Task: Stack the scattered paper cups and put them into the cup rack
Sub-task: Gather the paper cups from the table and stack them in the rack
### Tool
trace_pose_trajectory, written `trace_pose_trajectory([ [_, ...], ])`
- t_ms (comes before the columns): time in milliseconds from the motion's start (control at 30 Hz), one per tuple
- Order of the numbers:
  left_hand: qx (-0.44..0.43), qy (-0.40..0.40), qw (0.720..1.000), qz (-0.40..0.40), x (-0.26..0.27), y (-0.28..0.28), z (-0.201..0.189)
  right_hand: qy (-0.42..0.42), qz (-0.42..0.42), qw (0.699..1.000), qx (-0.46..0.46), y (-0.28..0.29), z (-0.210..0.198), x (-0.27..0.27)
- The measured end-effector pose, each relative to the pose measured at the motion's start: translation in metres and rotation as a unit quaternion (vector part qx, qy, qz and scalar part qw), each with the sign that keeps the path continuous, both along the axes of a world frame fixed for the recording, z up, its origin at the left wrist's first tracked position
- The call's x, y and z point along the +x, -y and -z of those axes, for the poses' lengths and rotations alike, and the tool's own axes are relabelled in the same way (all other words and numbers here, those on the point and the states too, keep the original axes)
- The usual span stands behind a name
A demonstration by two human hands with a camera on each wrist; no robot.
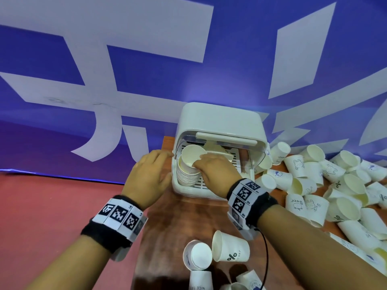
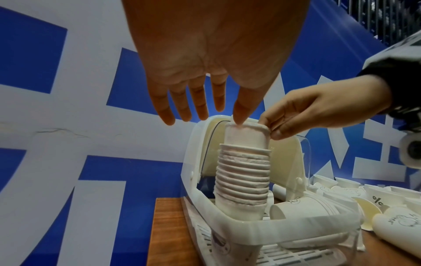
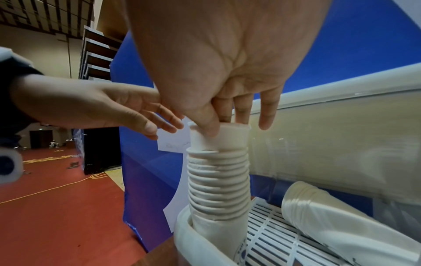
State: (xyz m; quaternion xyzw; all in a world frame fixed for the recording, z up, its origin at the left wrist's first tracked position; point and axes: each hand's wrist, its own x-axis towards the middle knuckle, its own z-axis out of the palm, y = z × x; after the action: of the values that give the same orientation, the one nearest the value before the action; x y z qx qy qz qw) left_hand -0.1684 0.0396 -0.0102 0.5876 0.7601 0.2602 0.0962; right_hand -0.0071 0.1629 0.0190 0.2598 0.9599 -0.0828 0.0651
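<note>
A tall stack of white paper cups stands upright in the left corner of the white cup rack, whose clear lid is raised. My right hand pinches the rim of the top cup, thumb outside and fingers inside; this cup sits only partly down in the stack. My left hand is open beside the rack's left wall, fingers straight, and its thumb tip is at the top cup's rim. A second short stack lies on its side on the rack's slatted floor.
Several loose cups lie heaped on the wooden table right of the rack, and a few more cups lie near me. A blue and white banner stands right behind the rack. Red floor drops away on the left.
</note>
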Motion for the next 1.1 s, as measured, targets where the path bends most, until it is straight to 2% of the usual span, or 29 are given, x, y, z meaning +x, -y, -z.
trace_pose_trajectory([
  [300, -0.017, 0.008, 1.000, -0.004, 0.004, -0.003, 0.001, 0.082, -0.012, 0.996, -0.023, 0.003, 0.010, -0.007],
  [500, -0.028, 0.023, 0.999, 0.004, 0.007, -0.008, 0.002, 0.078, -0.021, 0.997, -0.017, 0.001, 0.014, -0.008],
  [567, -0.035, 0.030, 0.999, 0.006, 0.009, -0.009, 0.003, 0.053, -0.020, 0.998, -0.022, 0.000, 0.016, -0.005],
  [600, -0.037, 0.047, 0.998, 0.002, 0.010, -0.010, 0.004, 0.026, -0.014, 0.999, -0.030, 0.000, 0.016, -0.003],
  [667, -0.040, 0.135, 0.990, -0.022, 0.011, -0.011, 0.008, -0.051, 0.022, 0.998, -0.043, 0.001, 0.019, 0.004],
  [733, -0.043, 0.242, 0.968, -0.055, 0.014, -0.011, 0.009, -0.132, 0.083, 0.987, -0.037, 0.002, 0.023, 0.013],
  [800, -0.057, 0.296, 0.951, -0.070, 0.017, -0.013, 0.008, -0.167, 0.146, 0.974, -0.040, 0.002, 0.026, 0.021],
  [867, -0.077, 0.316, 0.943, -0.064, 0.020, -0.016, 0.010, -0.156, 0.205, 0.961, -0.097, 0.001, 0.032, 0.024],
  [967, -0.129, 0.340, 0.929, -0.062, 0.021, -0.020, 0.019, -0.113, 0.276, 0.922, -0.249, 0.001, 0.039, 0.021],
  [1033, -0.161, 0.349, 0.921, -0.069, 0.021, -0.023, 0.027, -0.099, 0.287, 0.896, -0.325, 0.004, 0.042, 0.016],
  [1100, -0.175, 0.352, 0.917, -0.069, 0.022, -0.026, 0.032, -0.098, 0.285, 0.882, -0.361, 0.005, 0.043, 0.012],
])
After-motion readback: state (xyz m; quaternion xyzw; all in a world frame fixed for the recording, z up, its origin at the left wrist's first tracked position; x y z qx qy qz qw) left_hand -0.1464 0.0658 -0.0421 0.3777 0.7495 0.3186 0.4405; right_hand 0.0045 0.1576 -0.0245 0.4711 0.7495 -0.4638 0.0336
